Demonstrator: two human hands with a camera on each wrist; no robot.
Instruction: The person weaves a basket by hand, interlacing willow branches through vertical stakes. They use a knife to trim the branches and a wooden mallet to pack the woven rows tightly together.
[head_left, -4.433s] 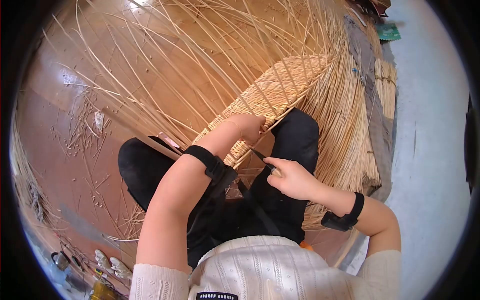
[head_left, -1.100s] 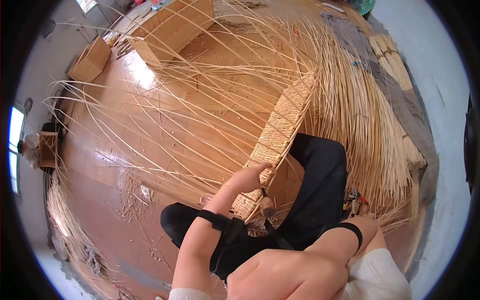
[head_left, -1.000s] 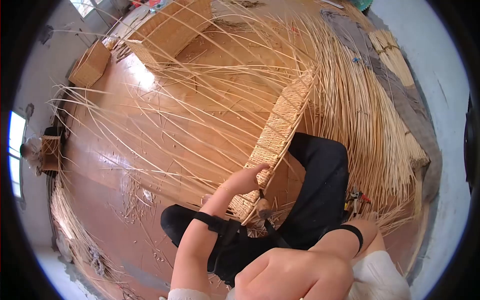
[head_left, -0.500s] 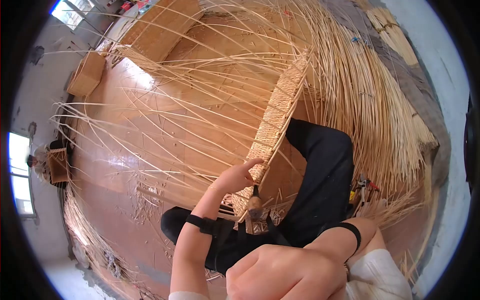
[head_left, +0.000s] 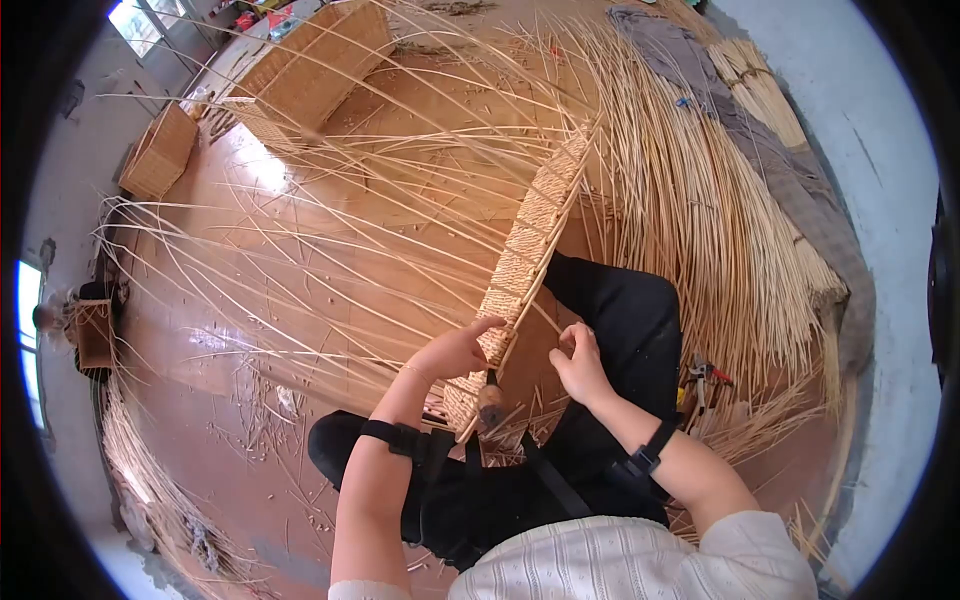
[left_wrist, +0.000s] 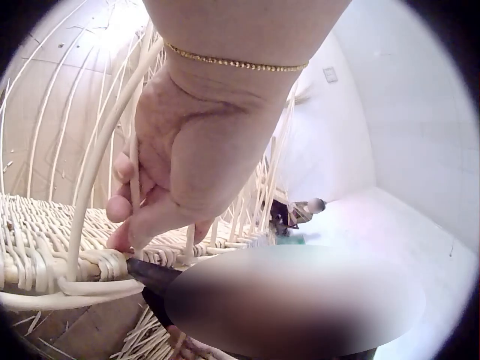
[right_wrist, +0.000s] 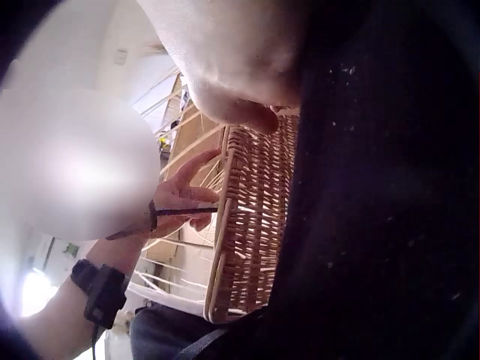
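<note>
A long woven wicker panel lies slanting from between the knees toward the rod pile, pale rods fanning from its left side. My left hand is at its near end, index finger stretched along the weave. In the left wrist view the left hand's fingers curl around an upright wicker rod, close over the wrapped border. An awl with a wooden handle sticks in that border beside the hand, unheld. My right hand is right of the panel, thumb and index apart near a short rod end.
A large pile of loose rods spreads along the right, with a grey cloth behind it. Red-handled cutters lie by the right knee. Woven boxes stand at the back left. Scraps litter the floor.
Over four seconds ago the right hand held the awl; later it stood in the border, that hand raised near the head camera. Now the right hand is down beside the panel. The left stays there.
</note>
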